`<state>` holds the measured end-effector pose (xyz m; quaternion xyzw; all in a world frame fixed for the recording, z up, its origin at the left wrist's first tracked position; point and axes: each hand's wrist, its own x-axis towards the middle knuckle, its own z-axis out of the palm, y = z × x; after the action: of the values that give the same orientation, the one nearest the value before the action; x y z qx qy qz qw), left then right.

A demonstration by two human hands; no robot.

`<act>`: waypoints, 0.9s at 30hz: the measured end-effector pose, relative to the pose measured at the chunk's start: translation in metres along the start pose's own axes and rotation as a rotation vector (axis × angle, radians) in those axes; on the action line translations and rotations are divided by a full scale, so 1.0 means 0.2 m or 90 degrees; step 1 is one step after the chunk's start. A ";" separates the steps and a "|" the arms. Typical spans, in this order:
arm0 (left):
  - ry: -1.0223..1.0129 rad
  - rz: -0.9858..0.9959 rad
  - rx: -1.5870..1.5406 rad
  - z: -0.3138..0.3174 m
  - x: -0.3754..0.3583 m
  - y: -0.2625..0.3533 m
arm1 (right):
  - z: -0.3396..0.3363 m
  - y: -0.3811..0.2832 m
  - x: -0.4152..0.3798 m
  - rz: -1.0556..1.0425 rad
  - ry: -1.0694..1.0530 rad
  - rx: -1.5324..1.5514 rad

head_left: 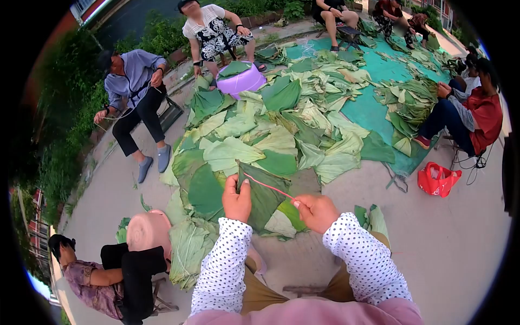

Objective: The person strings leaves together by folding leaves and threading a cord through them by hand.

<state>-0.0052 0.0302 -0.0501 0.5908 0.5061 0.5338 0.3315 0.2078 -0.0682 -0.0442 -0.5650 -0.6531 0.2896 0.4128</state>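
My left hand (pixel 237 201) grips the left edge of a folded lotus leaf (pixel 262 197), its thumb upright on the front. A thin pink string (pixel 269 186) crosses the upper part of that leaf, from near its top left corner toward the right. Between thumb and fingers of my right hand (pixel 317 212) the string's right end is pinched. Both hands are above a big spread of green and pale lotus leaves (pixel 276 142). Close to my left forearm lies a stack of pale folded leaves (pixel 190 246).
A purple tub (pixel 241 82) stands at the far side of the leaves. Left of me, a seated person (pixel 97 276) has a pink tub (pixel 145 233) nearby. Other people sit around a green tarp (pixel 374 111). A red bag (pixel 437 180) rests on the pavement at right.
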 end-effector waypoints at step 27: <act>-0.034 0.041 0.078 -0.04 -0.05 0.09 | 0.05 -0.05 0.00 0.062 -0.041 0.055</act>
<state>-0.0084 0.0140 -0.0336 0.6400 0.5096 0.4962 0.2905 0.1944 -0.0693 -0.0415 -0.5684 -0.6245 0.3554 0.4008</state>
